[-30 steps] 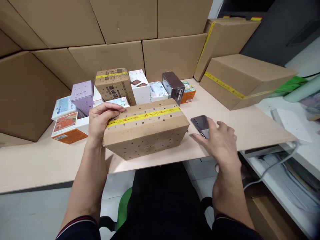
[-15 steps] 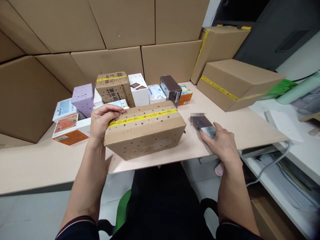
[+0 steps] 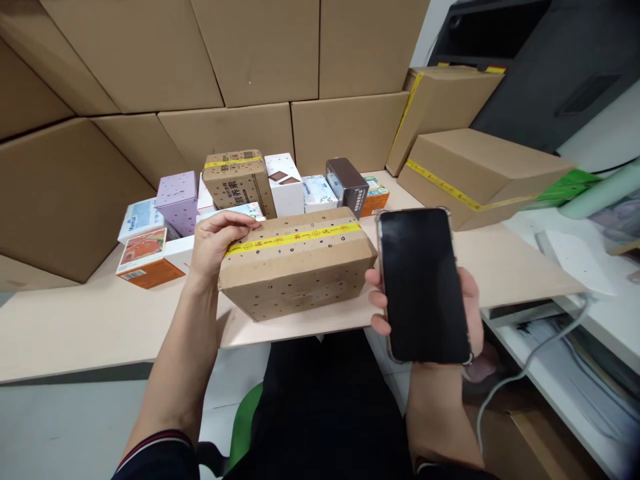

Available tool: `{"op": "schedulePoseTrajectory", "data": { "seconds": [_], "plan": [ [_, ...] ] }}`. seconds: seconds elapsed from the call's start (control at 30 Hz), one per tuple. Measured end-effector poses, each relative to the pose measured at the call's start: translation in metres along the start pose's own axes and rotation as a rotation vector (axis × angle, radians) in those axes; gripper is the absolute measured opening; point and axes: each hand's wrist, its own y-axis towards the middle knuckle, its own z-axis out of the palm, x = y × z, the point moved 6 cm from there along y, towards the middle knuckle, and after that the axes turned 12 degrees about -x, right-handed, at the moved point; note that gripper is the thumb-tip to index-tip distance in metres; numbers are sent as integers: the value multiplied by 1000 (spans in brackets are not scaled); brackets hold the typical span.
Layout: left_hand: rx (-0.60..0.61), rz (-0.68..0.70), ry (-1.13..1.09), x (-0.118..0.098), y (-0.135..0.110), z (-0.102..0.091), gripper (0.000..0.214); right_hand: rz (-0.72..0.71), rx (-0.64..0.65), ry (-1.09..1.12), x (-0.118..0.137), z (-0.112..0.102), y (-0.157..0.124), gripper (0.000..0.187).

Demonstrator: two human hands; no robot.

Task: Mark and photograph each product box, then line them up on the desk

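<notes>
A brown cardboard box (image 3: 300, 287), spotted with small dark rings and sealed with yellow printed tape (image 3: 295, 237), stands near the table's front edge. My left hand (image 3: 220, 243) is closed on its top left end, with the fingers bent over the far edge and partly hidden. In my right hand (image 3: 470, 300) is a smartphone (image 3: 425, 287), held upright with its dark, blank screen facing me. Fingertips wrap round the phone's left side, and the palm lies behind it. The phone is just right of the box, above the table edge.
Behind the box stand a purple box (image 3: 179, 200), a smaller taped carton (image 3: 237, 183), a white box (image 3: 285, 183) and a dark brown box (image 3: 347, 183). An orange and white box (image 3: 150, 257) lies left. Large cartons (image 3: 350, 130) wall the back; a taped carton (image 3: 480, 167) sits right.
My right hand has lifted the phone from low over the table and turned it so its screen faces me. My left hand stays on the box.
</notes>
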Motion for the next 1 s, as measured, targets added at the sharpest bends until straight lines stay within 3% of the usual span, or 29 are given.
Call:
{"op": "schedulePoseTrajectory", "data": {
  "seconds": [0.2,0.4,0.7,1.0],
  "plan": [
    [18,26,5,2,1,-2,14,175,416,351,-16,54,-7,91],
    [3,20,30,1,0,-2,12,250,609,493,-15,85,-12,84],
    [7,30,19,-2,-2,0,13,250,606,590,-15,94,-7,76],
    [-2,-4,27,3,0,-1,13,204,475,422,-15,88,-3,78]
  ]
}}
